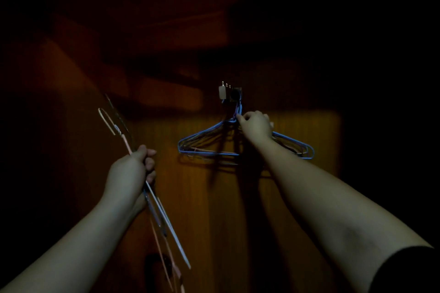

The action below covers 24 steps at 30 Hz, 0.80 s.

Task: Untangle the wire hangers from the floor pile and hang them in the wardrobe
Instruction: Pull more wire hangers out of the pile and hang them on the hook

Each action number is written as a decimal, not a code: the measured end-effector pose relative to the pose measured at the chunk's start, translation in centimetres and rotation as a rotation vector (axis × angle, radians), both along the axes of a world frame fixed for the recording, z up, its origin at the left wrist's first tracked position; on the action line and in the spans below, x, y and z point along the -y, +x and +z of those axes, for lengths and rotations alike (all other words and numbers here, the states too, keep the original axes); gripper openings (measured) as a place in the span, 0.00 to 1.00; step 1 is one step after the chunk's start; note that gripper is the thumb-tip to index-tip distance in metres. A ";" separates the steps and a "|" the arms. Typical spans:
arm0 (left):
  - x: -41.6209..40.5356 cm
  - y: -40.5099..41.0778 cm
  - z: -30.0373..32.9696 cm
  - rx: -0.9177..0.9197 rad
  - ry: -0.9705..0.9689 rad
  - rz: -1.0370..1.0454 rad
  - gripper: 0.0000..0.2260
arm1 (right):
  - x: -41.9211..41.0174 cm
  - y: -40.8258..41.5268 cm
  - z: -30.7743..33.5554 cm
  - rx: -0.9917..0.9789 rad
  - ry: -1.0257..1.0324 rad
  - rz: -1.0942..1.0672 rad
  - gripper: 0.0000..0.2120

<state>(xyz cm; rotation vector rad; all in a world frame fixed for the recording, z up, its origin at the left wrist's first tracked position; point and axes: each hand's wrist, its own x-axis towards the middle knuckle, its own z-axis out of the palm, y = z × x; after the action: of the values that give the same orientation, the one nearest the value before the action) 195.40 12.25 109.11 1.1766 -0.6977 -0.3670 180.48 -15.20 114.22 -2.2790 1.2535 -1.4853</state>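
Note:
Inside the dark wooden wardrobe [297,126], several blue wire hangers [204,147] hang together from a small metal hook bracket [229,93] on the back panel. My right hand [256,126] pinches a hanger's neck just below the bracket. My left hand [133,169] is lower left and grips a bundle of pale pink and white wire hangers [164,216]. Their hooks point up and their bodies trail down past my wrist.
The wardrobe interior is very dim. Only a patch of orange-brown wood around the hung hangers is lit. Dark panels and shelf edges [166,93] lie up and to the left. A dark shape [154,266] sits low at the bottom centre.

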 end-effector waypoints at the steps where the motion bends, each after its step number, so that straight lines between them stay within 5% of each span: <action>1: 0.0 -0.5 0.0 -0.026 -0.022 -0.012 0.13 | -0.1 0.0 0.1 0.003 0.000 -0.002 0.18; 18: -4.3 -4.5 0.9 -0.140 -0.032 -0.157 0.11 | -2.5 -1.5 1.0 -0.081 -0.089 -0.108 0.20; 24: -8.0 -3.3 -1.2 -0.069 0.062 -0.260 0.13 | -11.1 2.0 -2.5 -0.133 -0.081 0.437 0.11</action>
<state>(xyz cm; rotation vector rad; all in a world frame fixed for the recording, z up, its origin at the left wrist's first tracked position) 192.11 20.27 107.87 1.1287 -0.7850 -0.6483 182.46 -4.11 111.68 -2.5257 0.6631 -1.2631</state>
